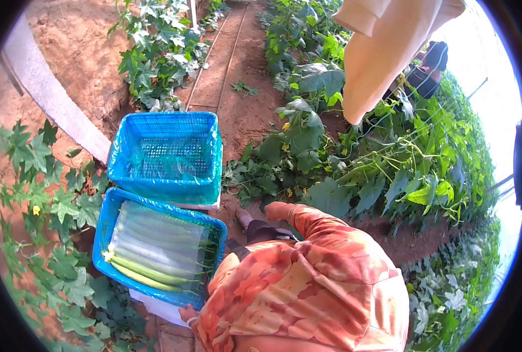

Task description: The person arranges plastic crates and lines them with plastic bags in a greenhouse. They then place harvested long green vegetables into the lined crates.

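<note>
My left hand (188, 313) is at the lower right corner of a blue plastic basket (100, 246), against its rim; its grip is unclear. Long green luffa-like gourds (155, 268) lie side by side in this basket, most under a translucent sheet (162, 235), with two or so uncovered along the lower side. Just above stands a second blue basket (164, 187), lined with clear bluish plastic, its perforated bottom showing. My right hand (276, 211) is beyond my knee, beside the vine leaves, away from both baskets; whether it holds anything cannot be seen.
Under the baskets are white surfaces (155, 306). Narrow rails (221, 66) run along the soil path beyond. Leafy vines (322, 145) with yellow flowers flank it. A pale curved beam (63, 97) stands left. Beige cloth (371, 66) hangs upper right; a person (428, 70) is behind the vines.
</note>
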`<action>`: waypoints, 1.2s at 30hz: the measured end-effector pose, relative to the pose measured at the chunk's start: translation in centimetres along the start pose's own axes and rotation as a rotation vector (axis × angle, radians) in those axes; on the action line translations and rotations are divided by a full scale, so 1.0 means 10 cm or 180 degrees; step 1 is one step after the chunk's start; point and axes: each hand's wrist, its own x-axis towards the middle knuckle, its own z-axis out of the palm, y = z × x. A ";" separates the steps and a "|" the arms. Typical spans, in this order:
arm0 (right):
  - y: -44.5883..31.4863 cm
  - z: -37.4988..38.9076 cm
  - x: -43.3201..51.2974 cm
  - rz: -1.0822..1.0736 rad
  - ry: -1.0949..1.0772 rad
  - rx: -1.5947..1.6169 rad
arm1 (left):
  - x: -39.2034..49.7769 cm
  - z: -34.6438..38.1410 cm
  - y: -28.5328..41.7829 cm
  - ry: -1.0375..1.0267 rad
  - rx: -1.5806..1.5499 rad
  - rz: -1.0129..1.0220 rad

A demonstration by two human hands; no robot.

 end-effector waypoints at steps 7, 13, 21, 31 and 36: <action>0.17 0.13 0.15 -0.0947 0.0215 -0.0989 | 0.26 0.15 0.14 -0.0097 0.0066 0.0011; 0.09 -0.08 -0.06 -0.0064 0.0119 -0.0147 | 0.33 0.16 0.12 -0.0149 0.0038 -0.0021; 0.29 0.07 0.25 -0.0425 0.0126 -0.0645 | 0.28 0.16 -0.07 -0.0074 -0.0158 -0.0234; 0.26 -0.13 0.30 -0.0622 -0.0059 -0.0906 | 0.17 0.23 -0.23 -0.0047 -0.0292 -0.0350; 0.25 -0.16 0.32 -0.0537 -0.0011 -0.0758 | 0.13 0.28 -0.33 0.0000 -0.0313 -0.0355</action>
